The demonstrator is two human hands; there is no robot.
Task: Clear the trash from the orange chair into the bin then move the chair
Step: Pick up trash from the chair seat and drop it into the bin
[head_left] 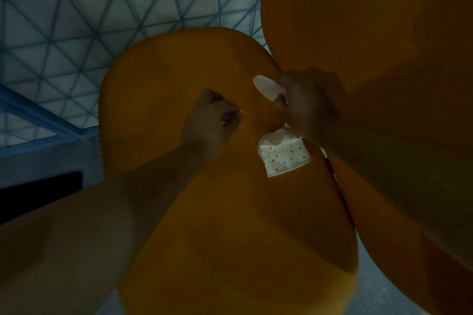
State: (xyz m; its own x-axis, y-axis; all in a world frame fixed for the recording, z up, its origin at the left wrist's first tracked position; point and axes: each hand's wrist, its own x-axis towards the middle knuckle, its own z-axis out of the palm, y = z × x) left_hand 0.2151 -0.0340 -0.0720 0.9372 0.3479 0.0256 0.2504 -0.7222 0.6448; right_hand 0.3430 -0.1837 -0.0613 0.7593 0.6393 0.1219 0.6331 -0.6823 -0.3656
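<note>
Head view: left hand (213, 116) pinches a small scrap; right hand (300, 105) at 3 o'clock grips white lid (266, 88) and dotted cup (282, 155) over orange chair (158, 89).

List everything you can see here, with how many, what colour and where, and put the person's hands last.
Orange chair: one, orange, fills the centre and right.
Dotted paper cup: one, white with orange dots, below the right hand, over the seat.
Pale cup: one, whitish, at the right hand's fingers.
Tiled floor: pale with a blue triangle pattern, upper left.
Left hand: closed, pinching something tiny, over the seat.
Right hand: closed on the pale cup, near the backrest.
</note>
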